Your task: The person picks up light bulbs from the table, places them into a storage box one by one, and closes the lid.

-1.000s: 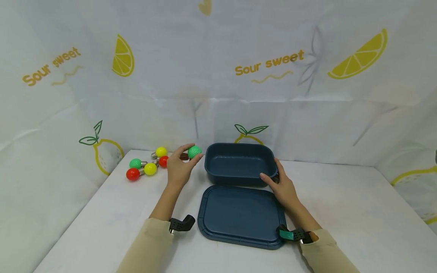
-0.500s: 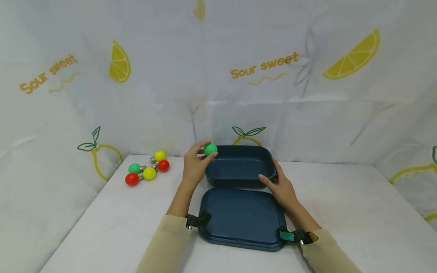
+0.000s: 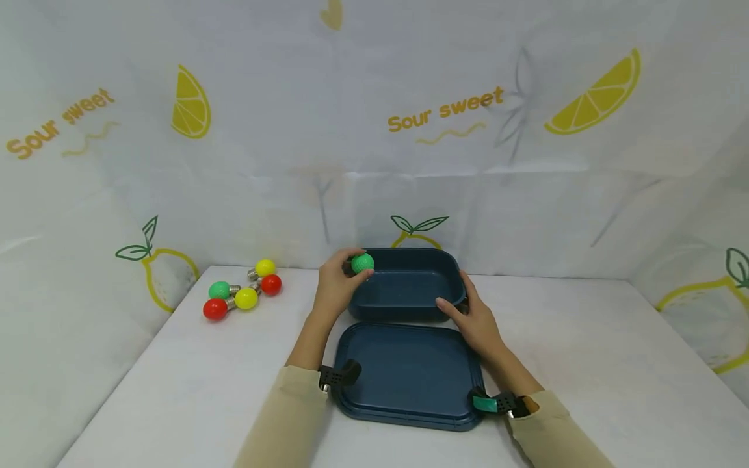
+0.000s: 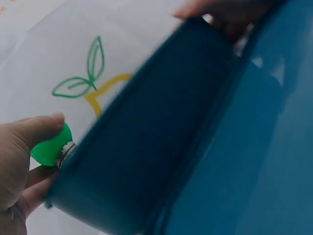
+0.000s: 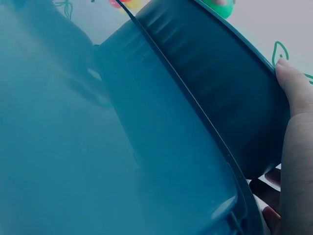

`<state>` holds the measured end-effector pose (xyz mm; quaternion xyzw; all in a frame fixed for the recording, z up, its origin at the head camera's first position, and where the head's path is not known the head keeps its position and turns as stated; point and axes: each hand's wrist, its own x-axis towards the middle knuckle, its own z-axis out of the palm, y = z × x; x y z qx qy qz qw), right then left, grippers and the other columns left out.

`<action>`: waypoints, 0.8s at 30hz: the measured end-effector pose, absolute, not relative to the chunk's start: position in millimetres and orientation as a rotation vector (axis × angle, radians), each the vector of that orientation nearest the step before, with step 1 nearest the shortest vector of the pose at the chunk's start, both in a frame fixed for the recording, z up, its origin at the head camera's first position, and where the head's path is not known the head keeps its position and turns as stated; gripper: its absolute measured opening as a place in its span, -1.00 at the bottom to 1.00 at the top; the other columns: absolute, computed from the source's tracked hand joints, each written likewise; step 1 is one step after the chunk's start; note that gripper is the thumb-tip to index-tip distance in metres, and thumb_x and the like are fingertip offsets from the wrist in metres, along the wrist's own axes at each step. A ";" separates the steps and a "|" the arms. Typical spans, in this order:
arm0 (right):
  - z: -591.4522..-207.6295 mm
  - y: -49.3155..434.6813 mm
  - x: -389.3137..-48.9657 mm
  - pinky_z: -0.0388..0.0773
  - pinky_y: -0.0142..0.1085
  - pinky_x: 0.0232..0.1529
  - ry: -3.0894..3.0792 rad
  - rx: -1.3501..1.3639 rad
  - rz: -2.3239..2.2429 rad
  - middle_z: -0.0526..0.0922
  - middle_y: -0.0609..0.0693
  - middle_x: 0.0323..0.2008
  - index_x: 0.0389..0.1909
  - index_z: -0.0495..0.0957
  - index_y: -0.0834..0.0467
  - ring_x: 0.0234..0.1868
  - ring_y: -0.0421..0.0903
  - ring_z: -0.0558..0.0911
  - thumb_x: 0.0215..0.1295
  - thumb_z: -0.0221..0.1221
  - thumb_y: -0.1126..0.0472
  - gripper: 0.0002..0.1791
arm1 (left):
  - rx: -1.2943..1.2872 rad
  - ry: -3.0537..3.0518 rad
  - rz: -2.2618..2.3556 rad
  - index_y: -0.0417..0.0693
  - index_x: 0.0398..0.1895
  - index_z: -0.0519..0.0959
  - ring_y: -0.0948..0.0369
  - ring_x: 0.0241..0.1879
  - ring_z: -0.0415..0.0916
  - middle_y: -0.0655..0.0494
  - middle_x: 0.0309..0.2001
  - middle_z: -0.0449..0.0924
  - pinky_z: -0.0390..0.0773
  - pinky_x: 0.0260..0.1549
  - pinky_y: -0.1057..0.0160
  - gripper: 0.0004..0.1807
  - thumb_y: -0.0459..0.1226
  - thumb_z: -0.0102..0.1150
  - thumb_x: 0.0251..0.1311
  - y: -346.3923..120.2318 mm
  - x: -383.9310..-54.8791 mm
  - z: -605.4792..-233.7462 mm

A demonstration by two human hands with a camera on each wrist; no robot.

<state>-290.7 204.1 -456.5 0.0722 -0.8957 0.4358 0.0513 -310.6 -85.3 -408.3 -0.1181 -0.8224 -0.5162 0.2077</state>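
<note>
My left hand (image 3: 336, 286) pinches a green light bulb (image 3: 363, 262) between thumb and fingers, over the left rim of a dark blue rectangular box (image 3: 409, 286). In the left wrist view the green bulb (image 4: 53, 147) shows its metal screw base (image 4: 65, 152) pointing at the box's edge. My right hand (image 3: 476, 318) grips the box's right end, thumb over the near rim and fingers round the side. The right wrist view shows that thumb (image 5: 293, 83) on the rim of the box (image 5: 215, 83). The box's floor looks bare in the head view.
A dark blue lid (image 3: 409, 374) lies flat in front of the box. To the left sit a green bulb (image 3: 220, 290), two red bulbs (image 3: 215, 309) and two yellow bulbs (image 3: 246, 298) in a cluster. A white printed cloth (image 3: 328, 143) hangs behind the table (image 3: 193, 396).
My left hand has carried the green bulb rightward from beside the cluster to the box's left rim, then lowered slightly. The right hand keeps its hold on the box.
</note>
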 end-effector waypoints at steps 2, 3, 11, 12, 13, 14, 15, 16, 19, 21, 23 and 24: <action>-457.3 203.3 -290.8 0.45 0.24 0.30 -2.726 0.216 1.321 0.19 0.34 0.53 0.65 -0.23 -0.10 0.43 0.33 0.40 0.43 0.11 -0.23 -0.02 | -0.344 -2.375 -1.328 -0.11 0.17 0.60 0.01 0.00 0.67 -0.09 0.09 0.65 0.73 -0.09 0.13 -0.52 -0.29 0.45 0.15 -86.0 -311.0 -411.2; -457.6 203.1 -290.6 0.45 0.23 0.29 -2.725 0.217 1.319 0.20 0.34 0.53 0.65 -0.23 -0.10 0.43 0.33 0.40 0.43 0.11 -0.22 -0.03 | -0.348 -2.413 -1.274 -0.09 0.17 0.60 0.02 0.00 0.67 -0.08 0.09 0.65 0.73 -0.08 0.13 -0.52 -0.29 0.45 0.16 -85.9 -311.0 -412.3; -459.6 204.5 -291.7 0.44 0.26 0.29 -2.722 0.234 1.293 0.21 0.36 0.51 0.65 -0.23 -0.09 0.41 0.34 0.42 0.44 0.10 -0.23 -0.03 | -0.342 -2.540 -1.010 -0.06 0.13 0.62 -0.02 0.04 0.65 -0.09 0.07 0.68 0.68 0.03 -0.01 -0.54 -0.23 0.47 0.14 -82.1 -309.5 -412.6; -459.7 204.6 -291.7 0.44 0.26 0.28 -2.722 0.237 1.294 0.21 0.35 0.52 0.65 -0.23 -0.09 0.41 0.34 0.42 0.44 0.10 -0.23 -0.03 | -0.338 -2.546 -0.998 -0.06 0.13 0.62 -0.02 0.04 0.65 -0.08 0.08 0.68 0.68 0.03 -0.01 -0.54 -0.22 0.47 0.14 -81.6 -309.4 -412.9; -459.7 204.6 -291.6 0.44 0.26 0.28 -2.722 0.238 1.294 0.21 0.36 0.52 0.65 -0.23 -0.09 0.40 0.34 0.42 0.44 0.10 -0.23 -0.03 | -0.338 -2.550 -0.979 -0.05 0.13 0.63 -0.02 0.04 0.66 -0.08 0.08 0.68 0.68 0.02 0.00 -0.53 -0.21 0.48 0.14 -81.1 -309.3 -413.4; -459.8 204.6 -291.6 0.45 0.25 0.28 -2.721 0.241 1.295 0.21 0.36 0.52 0.65 -0.23 -0.08 0.40 0.35 0.43 0.44 0.10 -0.22 -0.03 | -0.338 -2.555 -0.959 -0.05 0.13 0.63 -0.01 0.04 0.66 -0.07 0.08 0.68 0.68 0.01 0.00 -0.53 -0.21 0.48 0.13 -80.5 -309.1 -414.0; -459.8 204.5 -291.4 0.46 0.25 0.27 -2.720 0.243 1.297 0.21 0.36 0.52 0.65 -0.23 -0.07 0.40 0.34 0.43 0.44 0.10 -0.22 -0.03 | -0.336 -2.559 -0.934 -0.03 0.13 0.64 -0.01 0.03 0.67 -0.06 0.08 0.69 0.69 0.00 0.00 -0.53 -0.19 0.48 0.13 -79.9 -309.1 -414.7; -459.7 204.4 -291.0 0.47 0.24 0.27 -2.718 0.244 1.300 0.21 0.36 0.52 0.65 -0.23 -0.07 0.39 0.34 0.44 0.44 0.10 -0.21 -0.03 | -0.333 -2.566 -0.905 -0.02 0.13 0.64 0.00 0.02 0.67 -0.05 0.08 0.69 0.69 -0.01 0.01 -0.53 -0.18 0.48 0.13 -79.3 -308.8 -415.3; -459.6 204.0 -290.4 0.50 0.23 0.24 -2.716 0.250 1.301 0.20 0.36 0.52 0.65 -0.23 -0.06 0.38 0.34 0.45 0.44 0.10 -0.21 -0.03 | -0.329 -2.585 -0.840 0.02 0.12 0.66 0.01 -0.01 0.68 -0.02 0.07 0.71 0.69 -0.04 0.00 -0.53 -0.15 0.50 0.11 -77.8 -308.1 -416.2; -459.2 203.7 -290.0 0.50 0.22 0.24 -2.716 0.252 1.298 0.19 0.35 0.53 0.65 -0.23 -0.06 0.38 0.34 0.45 0.44 0.10 -0.21 -0.03 | -0.320 -2.613 -0.805 0.05 0.11 0.68 0.02 -0.01 0.69 0.01 0.08 0.71 0.68 -0.05 0.01 -0.54 -0.14 0.50 0.10 -77.0 -307.6 -415.2; -458.8 203.5 -289.6 0.49 0.23 0.25 -2.717 0.252 1.294 0.18 0.35 0.53 0.65 -0.23 -0.06 0.38 0.34 0.45 0.44 0.10 -0.21 -0.03 | -0.309 -2.652 -0.776 0.09 0.10 0.69 0.03 0.00 0.68 0.03 0.10 0.71 0.67 -0.04 0.01 -0.55 -0.13 0.50 0.10 -76.3 -307.1 -413.4; -458.7 203.4 -289.3 0.48 0.23 0.26 -2.717 0.251 1.293 0.18 0.35 0.53 0.65 -0.23 -0.05 0.38 0.34 0.45 0.44 0.10 -0.21 -0.03 | -0.305 -2.672 -0.764 0.10 0.10 0.70 0.03 0.01 0.68 0.04 0.11 0.70 0.67 -0.04 0.01 -0.55 -0.13 0.50 0.10 -75.9 -306.9 -412.2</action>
